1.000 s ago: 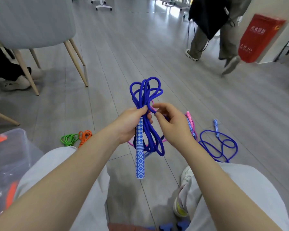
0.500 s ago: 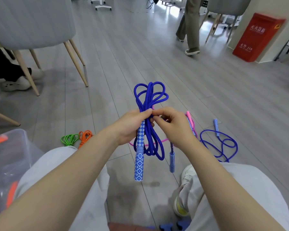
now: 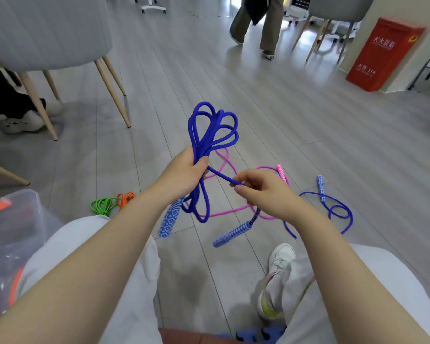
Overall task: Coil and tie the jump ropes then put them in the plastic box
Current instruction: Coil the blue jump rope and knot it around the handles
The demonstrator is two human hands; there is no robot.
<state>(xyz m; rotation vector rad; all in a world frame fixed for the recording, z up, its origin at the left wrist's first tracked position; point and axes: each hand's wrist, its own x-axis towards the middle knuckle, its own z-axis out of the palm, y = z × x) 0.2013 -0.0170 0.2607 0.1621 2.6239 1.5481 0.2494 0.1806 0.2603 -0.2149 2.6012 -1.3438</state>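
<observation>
Our right hand (image 3: pixel 263 192) has pulled one strand away from the blue rope (image 3: pixel 210 135), pinching it. Our left hand (image 3: pixel 184 172) grips the bundle above the floor (image 3: pixel 308 125), loops upward, handles hanging.

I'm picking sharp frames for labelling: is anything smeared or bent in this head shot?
Head view: the handle dangling below the right hand is motion-smeared, while the blue rope coil in the left hand stays crisp; wide-angle bending curves the floor planks and the red box at the edge; soft, even daylight.
</observation>
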